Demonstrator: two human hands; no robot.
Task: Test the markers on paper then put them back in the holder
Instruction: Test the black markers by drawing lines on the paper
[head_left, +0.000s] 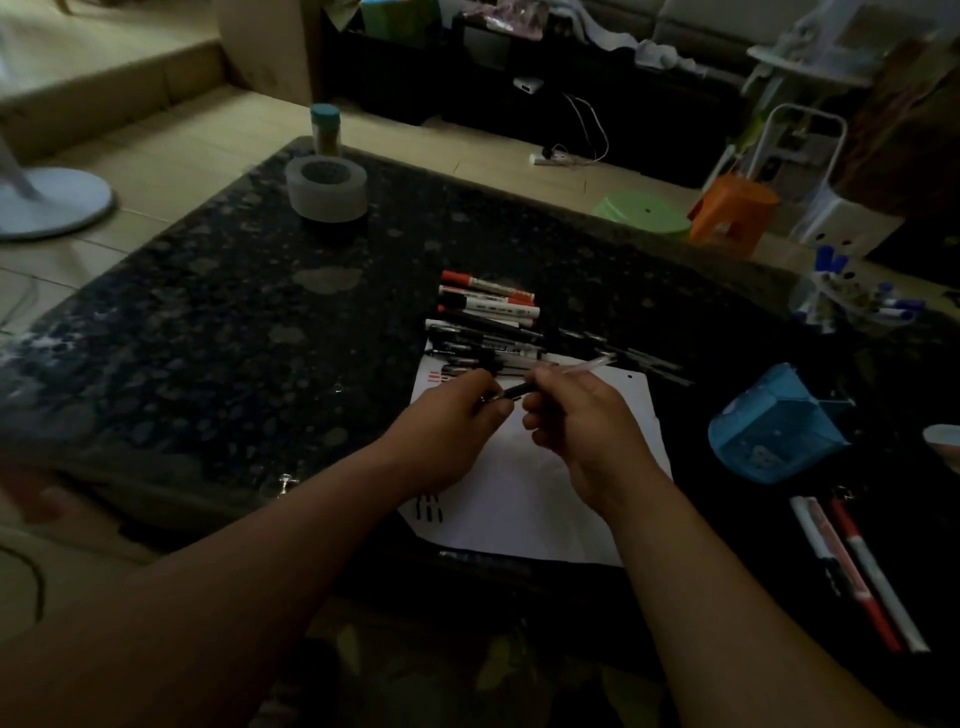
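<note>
Both hands are over the paper (545, 493), on the near half of the dark speckled table (208, 322). L hand (457, 415) has its fingers curled round the dark end of a pen (511, 391). R hand (576, 426) pinches the same pen just beside it, so both are clenched on it. The pen's dark bit shows in the gap btw the hands, and a clear bit sticks out past the R fingers toward 2 o'clock. Can't tell if it's one piece or barrel + cap. The pen sits over the sheet's far part.

The paper is white, w/ short red strokes (431, 376) at its 11 o'clock corner and black strokes (428, 506) at 7 o'clock.

A pile of markers (488, 304) lies at 12 o'clock of the paper, roughly parallel. The red-capped ones are farthest, and the nearest dark ones overlap the sheet's far edge. The blue holder (774, 431) is at 3 o'clock of the paper, tipped on its side and apart from the sheet. A few more markers (857, 561) lie at 4 o'clock, side by side near the table edge.

Elsewhere on the table there's a tape roll (326, 189) at 11 o'clock w/ a teal-lidded jar (325, 130) just behind it. A clear tray (852, 301) w/ blue-capped items is at 2 o'clock. On the floor are a green stool (644, 213) and an orange stool (732, 213) at 1 o'clock, and a fan base (52, 208) at 10 o'clock.
</note>
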